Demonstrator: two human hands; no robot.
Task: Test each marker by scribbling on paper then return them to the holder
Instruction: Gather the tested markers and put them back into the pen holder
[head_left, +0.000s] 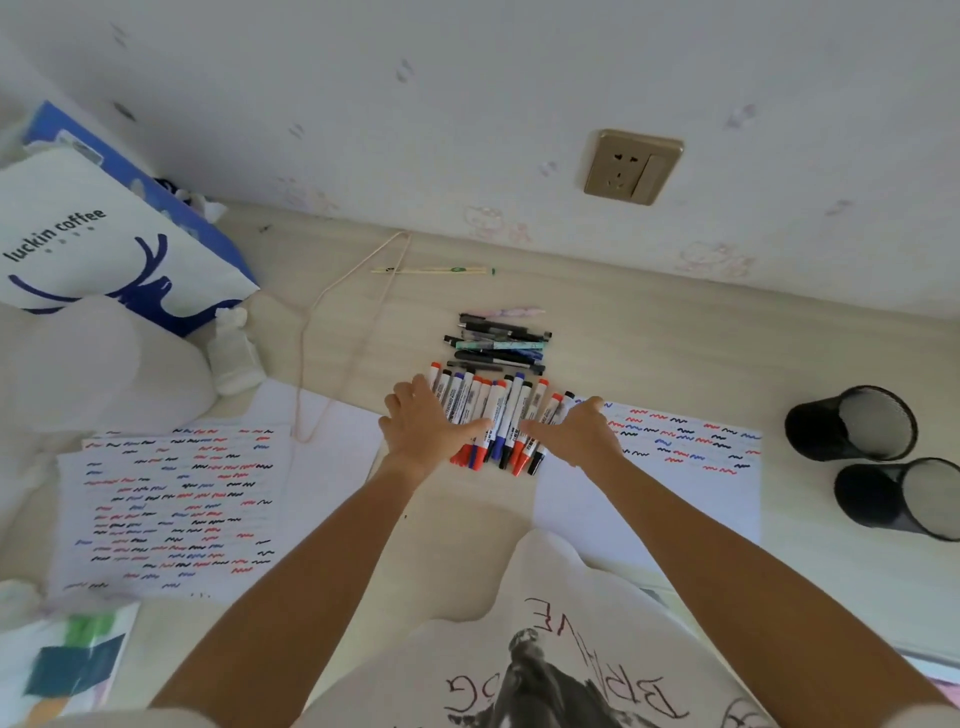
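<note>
Fingers of left hand (423, 423) and right hand (574, 434) lie spread, flanking the row of red, blue and black capped markers (493, 415), probably to bunch them. Two black mesh holders (852, 423) lie tipped, well apart, on the pale wooden desk (675, 353).

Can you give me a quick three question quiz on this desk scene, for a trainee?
1. True or false: the two black mesh holders stand upright.
2. What lies between the left hand and right hand?
3. Which sheet carries more scribbles: A, the left sheet, or B, the right sheet?

Key: 1 false, both lie on their sides. 2 a row of markers. 3 A.
</note>
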